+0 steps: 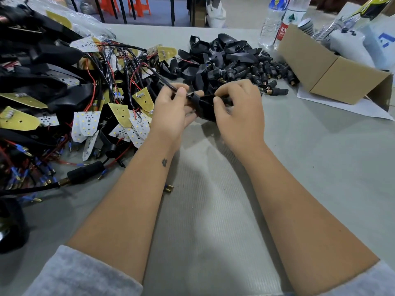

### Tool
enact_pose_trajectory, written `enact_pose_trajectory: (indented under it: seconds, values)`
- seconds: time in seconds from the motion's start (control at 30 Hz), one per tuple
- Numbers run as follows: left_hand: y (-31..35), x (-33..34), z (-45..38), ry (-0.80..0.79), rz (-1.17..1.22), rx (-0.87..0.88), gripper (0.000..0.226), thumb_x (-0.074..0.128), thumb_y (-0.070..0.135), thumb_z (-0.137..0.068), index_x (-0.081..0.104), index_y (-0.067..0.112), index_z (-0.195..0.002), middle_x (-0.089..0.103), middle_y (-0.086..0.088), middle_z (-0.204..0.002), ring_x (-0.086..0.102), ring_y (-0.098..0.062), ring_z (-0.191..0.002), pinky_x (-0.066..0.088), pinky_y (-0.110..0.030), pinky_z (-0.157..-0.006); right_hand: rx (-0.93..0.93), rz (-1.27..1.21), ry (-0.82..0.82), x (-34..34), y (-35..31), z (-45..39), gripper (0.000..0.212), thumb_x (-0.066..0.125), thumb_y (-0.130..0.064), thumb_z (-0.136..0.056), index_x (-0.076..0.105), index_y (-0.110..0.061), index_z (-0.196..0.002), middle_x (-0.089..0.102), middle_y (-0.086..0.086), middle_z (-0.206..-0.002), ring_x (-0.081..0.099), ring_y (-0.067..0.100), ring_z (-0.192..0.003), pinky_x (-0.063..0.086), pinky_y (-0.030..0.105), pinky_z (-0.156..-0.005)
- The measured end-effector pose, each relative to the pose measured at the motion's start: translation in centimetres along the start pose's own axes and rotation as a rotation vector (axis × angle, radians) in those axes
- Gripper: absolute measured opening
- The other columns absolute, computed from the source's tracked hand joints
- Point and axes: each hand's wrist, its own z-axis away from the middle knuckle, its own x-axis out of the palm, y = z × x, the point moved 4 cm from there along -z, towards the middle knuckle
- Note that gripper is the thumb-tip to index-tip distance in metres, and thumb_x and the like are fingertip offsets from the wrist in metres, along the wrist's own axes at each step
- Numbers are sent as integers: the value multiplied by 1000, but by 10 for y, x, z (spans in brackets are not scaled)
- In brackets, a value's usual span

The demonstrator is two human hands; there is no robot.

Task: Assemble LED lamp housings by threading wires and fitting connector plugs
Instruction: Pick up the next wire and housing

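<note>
1. My left hand [174, 107]: pinches the black wire [164, 82], which runs off toward 10 o'clock.
2. Housing [203, 106]: between my hands, long axis 9-to-3, wire entering its left end.
3. My right hand [237, 107]: fingers curled round the housing's right end; spare plugs [269, 71] at 1 o'clock.

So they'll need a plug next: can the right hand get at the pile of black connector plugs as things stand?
Probably yes. The connector plugs lie just beyond the right hand with bare table between, but it is pinching the black housing and must let go first.
</note>
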Motion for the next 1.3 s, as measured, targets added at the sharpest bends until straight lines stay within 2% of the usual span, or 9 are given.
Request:
enact_pose_trajectory:
  seconds: [0.07, 0.2, 0.37, 0.53, 0.73, 0.87, 0.93, 1.1, 1.3]
  values:
    - [2, -4, -3, 36, 98, 1, 22, 31, 17, -107, 46, 20, -91, 74, -6, -93, 69, -18, -80, 57, -35, -80, 87, -32, -2, 0, 6, -2, 12, 53, -17, -92, 65, -16, -95, 55, -3, -103, 48, 16, -102, 35, 20, -78]
    - [5, -8, -5, 49, 249, 22, 20, 29, 19, -108, 44, 17, -95, 74, -10, -100, 70, -25, -92, 55, -45, -93, 219, -76, -59, 3, 14, -3, 18, 43, -19, -99, 61, -19, -100, 56, -5, -102, 52, 13, -95, 42, 30, -78]
    - [7, -8, -5, 41, 329, 58, 21, 26, 19, -108, 42, 16, -96, 70, -17, -108, 68, -31, -104, 55, -45, -93, 297, -155, -137, 9, 17, -1, 14, 44, -26, -100, 58, -24, -97, 60, -10, -87, 54, 10, -80, 39, 28, -66]
    - [3, -8, -7, 61, 378, -19, 17, 35, 13, -106, 45, 14, -92, 73, -13, -97, 71, -27, -94, 59, -40, -84, 274, -225, -93, 9, 16, -3, 19, 56, -16, -95, 61, -17, -113, 61, 2, -106, 55, 13, -92, 46, 28, -83]
    - [-4, -3, -8, -8, 277, -87, 15, 43, 9, -103, 57, 12, -98, 76, -8, -93, 73, -23, -91, 59, -39, -85, 275, -273, -40, 6, 17, -2, 19, 62, -11, -90, 51, -23, -100, 52, -11, -82, 50, 6, -74, 44, 22, -68]
    - [-5, 0, -6, -48, 219, -120, 17, 43, 11, -104, 59, 11, -111, 76, -2, -95, 74, -19, -86, 59, -33, -67, 297, -318, 4, 3, 18, -2, 19, 62, -9, -88, 52, -24, -93, 52, -14, -78, 49, -2, -67, 40, 12, -61]
    - [-4, 0, -5, -32, 193, -102, 17, 43, 11, -104, 60, 12, -107, 75, 0, -88, 73, -18, -81, 58, -31, -62, 297, -355, 1, 2, 16, -2, 21, 58, -5, -85, 55, -26, -90, 54, -14, -80, 49, -1, -67, 38, 11, -61]
    - [-4, -5, -6, 38, 179, -79, 16, 44, 14, -104, 59, 15, -98, 71, -4, -95, 72, -19, -88, 60, -33, -79, 257, -370, -68, 5, 9, 0, 37, 50, 6, -77, 60, -27, -90, 60, 2, -100, 52, 7, -76, 42, 20, -69]
    - [-5, -4, -6, 0, 196, -71, 18, 43, 16, -104, 60, 13, -97, 71, -10, -100, 73, -22, -90, 59, -36, -82, 149, -323, 9, 0, 6, -2, 14, 66, -6, -86, 67, -14, -98, 60, -4, -95, 54, -3, -77, 44, 11, -72]
